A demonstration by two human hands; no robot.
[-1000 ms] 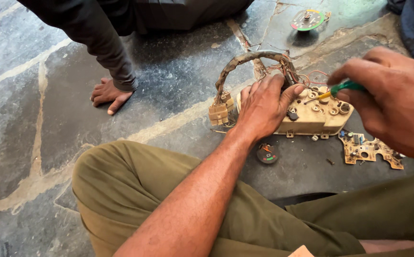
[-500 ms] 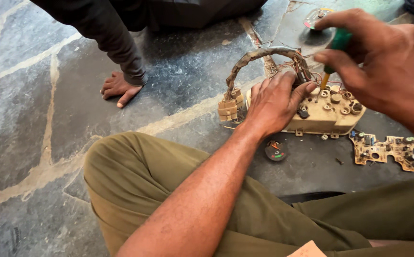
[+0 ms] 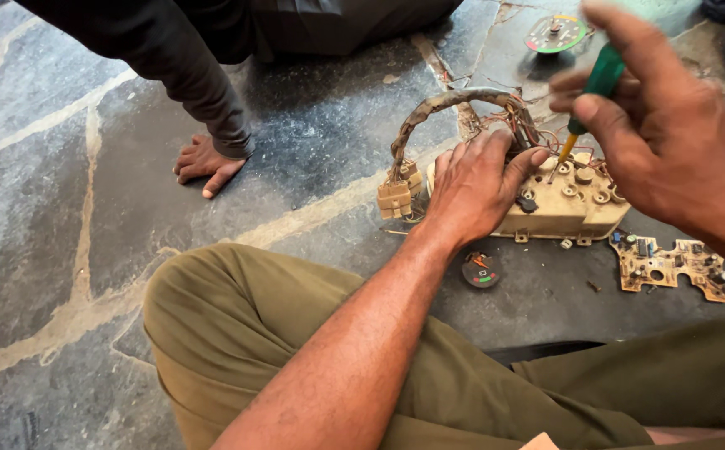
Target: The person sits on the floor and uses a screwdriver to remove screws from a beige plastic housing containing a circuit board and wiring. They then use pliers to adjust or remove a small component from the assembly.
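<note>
Stone floor (image 3: pixel 62 217): left hand (image 3: pixel 471 187) presses flat on housing (image 3: pixel 571 208); right hand (image 3: pixel 671 142) grips screwdriver (image 3: pixel 592 96); keep tip vertical.

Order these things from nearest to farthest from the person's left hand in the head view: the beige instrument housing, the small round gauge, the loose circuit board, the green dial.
1. Beige instrument housing: directly under the left hand, touching it.
2. Small round gauge: on the floor just below the hand.
3. Loose circuit board: to the right, on the floor.
4. Green dial: far up, near the top edge.
</note>
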